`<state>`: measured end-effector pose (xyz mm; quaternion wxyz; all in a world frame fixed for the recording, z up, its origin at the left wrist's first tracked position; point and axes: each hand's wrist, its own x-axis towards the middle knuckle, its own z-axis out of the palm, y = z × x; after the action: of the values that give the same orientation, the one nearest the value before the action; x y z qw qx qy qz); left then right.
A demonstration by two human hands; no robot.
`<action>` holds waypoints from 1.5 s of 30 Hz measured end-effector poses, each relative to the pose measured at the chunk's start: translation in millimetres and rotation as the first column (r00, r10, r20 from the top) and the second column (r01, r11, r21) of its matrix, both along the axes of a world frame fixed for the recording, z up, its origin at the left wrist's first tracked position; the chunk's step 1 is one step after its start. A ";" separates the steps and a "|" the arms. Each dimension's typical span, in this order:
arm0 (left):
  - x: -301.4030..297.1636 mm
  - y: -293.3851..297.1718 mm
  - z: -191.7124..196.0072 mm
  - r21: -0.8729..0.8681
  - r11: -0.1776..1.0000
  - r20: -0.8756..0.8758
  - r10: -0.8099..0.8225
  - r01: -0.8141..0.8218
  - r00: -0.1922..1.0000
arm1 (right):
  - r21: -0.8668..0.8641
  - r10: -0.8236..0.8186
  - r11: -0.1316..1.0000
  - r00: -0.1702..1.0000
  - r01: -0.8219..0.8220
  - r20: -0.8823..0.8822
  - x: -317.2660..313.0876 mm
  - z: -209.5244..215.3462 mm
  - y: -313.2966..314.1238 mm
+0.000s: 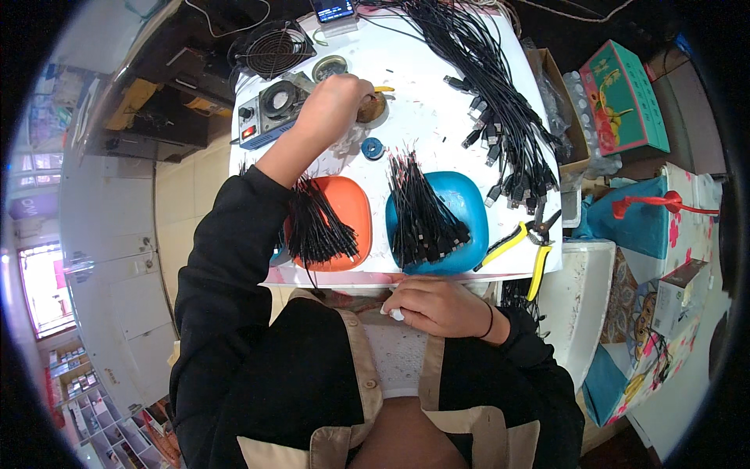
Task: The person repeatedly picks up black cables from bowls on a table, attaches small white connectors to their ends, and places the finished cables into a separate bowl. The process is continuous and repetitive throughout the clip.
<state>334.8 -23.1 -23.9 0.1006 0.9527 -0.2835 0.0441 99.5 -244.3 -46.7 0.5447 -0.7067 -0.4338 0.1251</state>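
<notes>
My left hand [341, 102] reaches to the far side of the white table, fingers curled in beside a round brown tin [373, 109]. A short yellow piece [383, 89] shows past the fingertips; what the fingers hold is hidden. At the near edge my right hand [441, 306] is closed on a white crumpled tissue [394, 313]. Between the hands, an orange tray [358, 205] and a blue tray [476, 205] bear bunches of black cables [426, 223] with bare wire ends. A blue spool [373, 148] lies just beyond them.
A blue box-shaped unit with a red switch [249, 132] stands at the far left, near a black fan [277, 51]. Many black USB cables [500, 102] spread over the far right. Yellow-handled cutters [537, 238] lie by the right edge. A phone [333, 9] stands at the back.
</notes>
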 end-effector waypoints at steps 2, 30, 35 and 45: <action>1.1 -1.7 0.9 0.031 1.000 -0.013 0.001 -0.001 1.000 | -0.005 0.020 1.000 1.000 -0.020 -0.007 0.6 -1.7 -0.3; -36.9 61.6 45.0 -0.214 0.963 0.096 0.186 -0.162 0.978 | -0.023 -0.043 0.999 0.988 0.040 -0.145 -9.6 21.4 7.7; -31.3 112.8 50.6 -0.174 0.931 0.107 0.342 -0.321 0.934 | -0.057 -0.054 0.997 0.983 0.044 -0.178 -17.1 22.3 12.4; -2.9 126.0 32.2 0.082 0.940 0.058 0.326 -0.330 0.944 | -0.046 -0.037 0.998 0.993 0.032 -0.115 -8.8 16.6 16.7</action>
<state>331.8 102.9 8.4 0.0421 0.9889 -0.1248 0.0682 90.7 -227.6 -30.0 0.5556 -0.7174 -0.3861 0.1659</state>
